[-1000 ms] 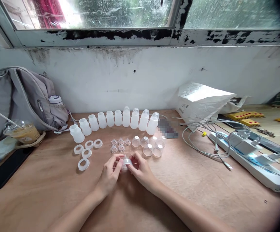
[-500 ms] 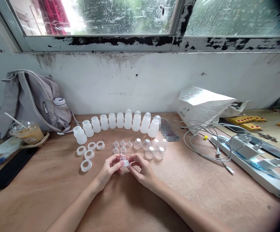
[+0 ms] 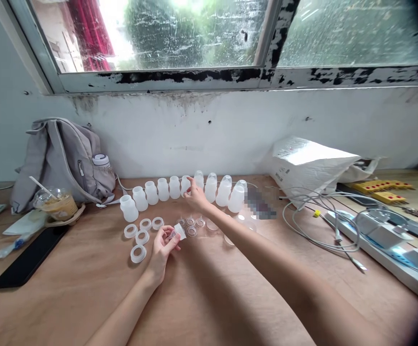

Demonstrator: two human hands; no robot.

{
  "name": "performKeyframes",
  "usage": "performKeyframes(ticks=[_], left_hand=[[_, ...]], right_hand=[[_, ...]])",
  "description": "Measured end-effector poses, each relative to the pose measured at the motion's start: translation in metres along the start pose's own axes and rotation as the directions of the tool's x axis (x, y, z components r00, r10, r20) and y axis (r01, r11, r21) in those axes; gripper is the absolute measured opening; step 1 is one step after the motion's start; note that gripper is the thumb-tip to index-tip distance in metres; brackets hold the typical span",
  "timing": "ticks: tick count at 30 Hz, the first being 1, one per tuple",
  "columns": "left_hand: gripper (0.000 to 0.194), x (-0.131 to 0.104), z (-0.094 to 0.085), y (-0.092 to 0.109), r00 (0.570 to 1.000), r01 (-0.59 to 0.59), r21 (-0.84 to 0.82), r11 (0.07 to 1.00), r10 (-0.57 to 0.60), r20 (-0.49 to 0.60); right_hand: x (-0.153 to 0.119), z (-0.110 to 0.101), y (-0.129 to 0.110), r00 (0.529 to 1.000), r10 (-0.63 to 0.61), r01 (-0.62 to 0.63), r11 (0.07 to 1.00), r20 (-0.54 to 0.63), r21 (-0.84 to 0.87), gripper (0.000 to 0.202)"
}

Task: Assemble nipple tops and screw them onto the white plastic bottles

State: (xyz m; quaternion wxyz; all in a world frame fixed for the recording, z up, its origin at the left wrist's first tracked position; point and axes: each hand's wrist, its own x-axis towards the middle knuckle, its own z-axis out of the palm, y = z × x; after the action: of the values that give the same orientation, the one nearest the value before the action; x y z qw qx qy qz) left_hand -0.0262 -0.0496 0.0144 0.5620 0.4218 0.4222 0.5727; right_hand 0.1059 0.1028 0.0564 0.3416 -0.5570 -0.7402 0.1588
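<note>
My left hand (image 3: 165, 245) pinches a bottle collar with a nipple (image 3: 180, 232), tilted on its side, low over the table. My right hand (image 3: 195, 193) reaches across to the row, index finger and thumb apart at a frosted baby bottle (image 3: 185, 184) without a cap. Whether they touch it I cannot tell. Several uncapped bottles (image 3: 151, 193) stand to its left. On its right are bottles with clear domed caps (image 3: 224, 191). Clear nipples (image 3: 191, 231) lie between my hands. White collar rings (image 3: 138, 253) lie left of my left hand. My right forearm partly covers loose clear caps (image 3: 229, 239).
A backpack (image 3: 68, 158), iced drink (image 3: 59, 204) and black phone (image 3: 30, 259) are on the left. On the right are a white bag (image 3: 306, 163), coiled cables (image 3: 291, 226), a power strip (image 3: 385, 254) and yellow parts (image 3: 389, 197). A wall and window rise behind.
My right hand has let go of the collar with the nipple and reached forward to the bottle row. The left hand keeps hold of that part, now tilted. The camera view has shifted slightly.
</note>
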Motion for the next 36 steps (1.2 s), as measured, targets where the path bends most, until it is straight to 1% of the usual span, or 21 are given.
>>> performKeyframes(ticks=[2,4,9,11,13,16,19,21,22,24,26,28,31,36], left_hand=[[0.028,0.000,0.000,-0.001,1.000,-0.014,0.009,1.000,0.014,-0.005],[0.028,-0.001,0.001,-0.002,1.000,-0.019,0.015,1.000,0.019,-0.004],[0.031,-0.002,0.003,-0.001,1.000,-0.009,0.032,0.999,0.010,-0.017],[0.031,-0.002,0.003,0.000,1.000,-0.009,0.042,0.999,0.010,-0.024],[0.029,-0.001,0.003,0.001,0.999,-0.018,0.055,0.998,0.020,-0.032],[0.030,-0.001,0.002,0.002,0.998,-0.008,0.068,0.998,0.012,-0.056],[0.032,-0.001,0.002,0.003,0.998,0.006,0.054,0.999,-0.003,-0.062],[0.033,-0.001,0.002,0.003,0.999,0.002,0.043,0.999,0.000,-0.038],[0.033,-0.002,0.003,0.002,1.000,0.003,0.040,0.999,-0.002,-0.022],[0.034,-0.003,0.004,0.001,1.000,0.012,0.039,0.999,-0.012,0.012],[0.033,-0.005,0.006,0.000,0.999,0.021,0.040,0.999,-0.023,0.037],[0.031,-0.006,0.006,-0.001,0.998,0.025,0.049,0.998,-0.028,0.050],[0.030,-0.006,0.006,-0.001,0.998,0.047,0.081,0.996,-0.051,0.048],[0.033,-0.003,0.005,-0.001,0.993,0.112,0.098,0.989,-0.115,0.030]], right_hand=[[0.013,0.006,0.006,1.000,0.013,-0.013,0.999,0.008,-0.030,0.059],[0.020,0.010,0.012,1.000,0.026,-0.025,0.998,0.012,-0.061,0.055],[0.018,0.008,0.016,1.000,0.007,-0.006,0.992,0.002,-0.127,0.032],[0.014,0.004,0.013,1.000,-0.019,0.019,0.990,-0.003,-0.138,0.023],[0.011,-0.005,0.006,0.999,-0.042,0.040,0.989,-0.015,-0.139,0.016],[0.001,-0.028,-0.008,0.995,-0.084,0.076,0.988,-0.057,-0.135,0.012],[-0.023,-0.057,-0.022,0.982,-0.148,0.132,0.983,-0.119,-0.127,0.010],[-0.048,-0.072,-0.028,0.952,-0.258,0.253,0.966,-0.166,-0.053,0.009],[-0.063,-0.077,-0.029,0.946,-0.280,0.283,0.959,-0.166,-0.008,0.008],[-0.093,-0.083,-0.027,0.945,-0.289,0.300,0.952,-0.151,0.055,0.006],[-0.120,-0.082,-0.021,0.944,-0.302,0.313,0.947,-0.137,0.074,0.006],[-0.141,-0.078,-0.012,0.937,-0.329,0.340,0.936,-0.118,0.090,0.005],[-0.160,-0.070,0.003,0.936,-0.337,0.348,0.929,-0.102,0.126,0.006],[-0.173,-0.058,0.018,0.952,-0.249,0.287,0.927,-0.177,0.240,0.035]])
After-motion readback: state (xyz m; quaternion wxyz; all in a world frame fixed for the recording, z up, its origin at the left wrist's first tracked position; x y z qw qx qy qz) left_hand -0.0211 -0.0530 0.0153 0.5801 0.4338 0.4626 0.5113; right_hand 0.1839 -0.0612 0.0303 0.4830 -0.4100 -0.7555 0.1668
